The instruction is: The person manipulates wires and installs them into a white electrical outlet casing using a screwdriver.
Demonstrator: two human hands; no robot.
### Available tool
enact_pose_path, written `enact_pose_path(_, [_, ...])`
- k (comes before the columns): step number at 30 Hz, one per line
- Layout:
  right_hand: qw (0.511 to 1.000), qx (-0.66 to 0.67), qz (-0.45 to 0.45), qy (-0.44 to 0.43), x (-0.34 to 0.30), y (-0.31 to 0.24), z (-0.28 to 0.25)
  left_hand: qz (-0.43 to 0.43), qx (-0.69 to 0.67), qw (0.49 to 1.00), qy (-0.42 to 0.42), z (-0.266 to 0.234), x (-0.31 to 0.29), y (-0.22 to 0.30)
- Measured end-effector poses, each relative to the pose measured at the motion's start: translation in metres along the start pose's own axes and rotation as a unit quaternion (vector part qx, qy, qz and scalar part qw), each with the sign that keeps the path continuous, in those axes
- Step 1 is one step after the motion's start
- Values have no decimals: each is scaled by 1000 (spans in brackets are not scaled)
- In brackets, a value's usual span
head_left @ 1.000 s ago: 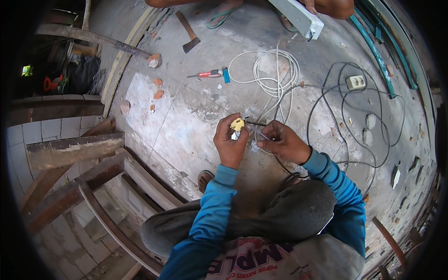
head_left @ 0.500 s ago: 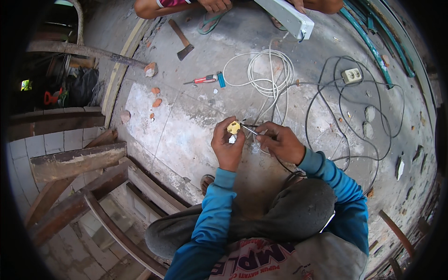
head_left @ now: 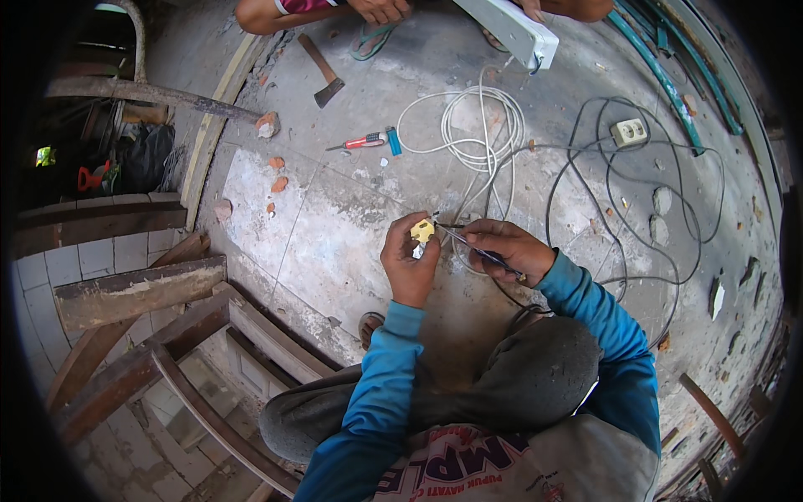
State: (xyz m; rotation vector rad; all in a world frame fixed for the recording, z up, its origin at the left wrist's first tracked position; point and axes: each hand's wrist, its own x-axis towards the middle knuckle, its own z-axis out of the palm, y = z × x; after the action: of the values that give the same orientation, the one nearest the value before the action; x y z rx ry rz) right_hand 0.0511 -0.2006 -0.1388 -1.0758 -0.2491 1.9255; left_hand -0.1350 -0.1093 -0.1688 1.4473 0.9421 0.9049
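**Yellow fitting and thin tool held over the concrete floor**

Small yellow fitting (head_left: 422, 230) pinched in left hand (head_left: 409, 261), fingers closed round it, held above the middle of the floor (head_left: 335, 243). Right hand (head_left: 506, 249) closed on a thin dark tool (head_left: 468, 243), tip touching the fitting. Both sleeves blue. Black cable (head_left: 636, 209) runs from under the right hand out toward the floor's right edge, looping round a white socket (head_left: 629, 131). White cable coil (head_left: 468, 125) lies just beyond the hands. Red-handled screwdriver (head_left: 361, 142) left of the coil, a small blue piece (head_left: 393, 140) just beside it. Hatchet (head_left: 322, 74) near the far edge. Brick bits (head_left: 276, 171) near the left edge. Another person's hand (head_left: 381, 10) and a white box-like piece (head_left: 510, 29) at the far edge. Wooden beams (head_left: 134, 289) off the left edge.
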Motion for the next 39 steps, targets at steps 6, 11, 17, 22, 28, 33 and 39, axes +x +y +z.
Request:
enact_pose_path(6, [777,-493,-360,153,15,20,8,7,30,999,30,0,0,-5])
enact_pose_path(11, [978,-144,-137,62,13,15,3,19,32,999,19,0,-2,-6])
enact_pose_path(17, [999,19,-38,-1,11,10,-4,6,17,1000,6,0,-2,-3])
enact_pose_path(22, [999,16,-40,-8,11,8,-3,2,-21,1000,-4,2,-2,1])
enact_pose_path(28, [987,-97,-124,31,11,12,5,-27,-75,997,-14,7,-2,5])
enact_pose_path(33, [986,-94,-134,38,9,20,8,-10,-20,999,-38,1,-5,0])
enact_pose_path(39, [996,63,-66,-15,7,23,-3,-11,-56,997,-45,7,-8,0])
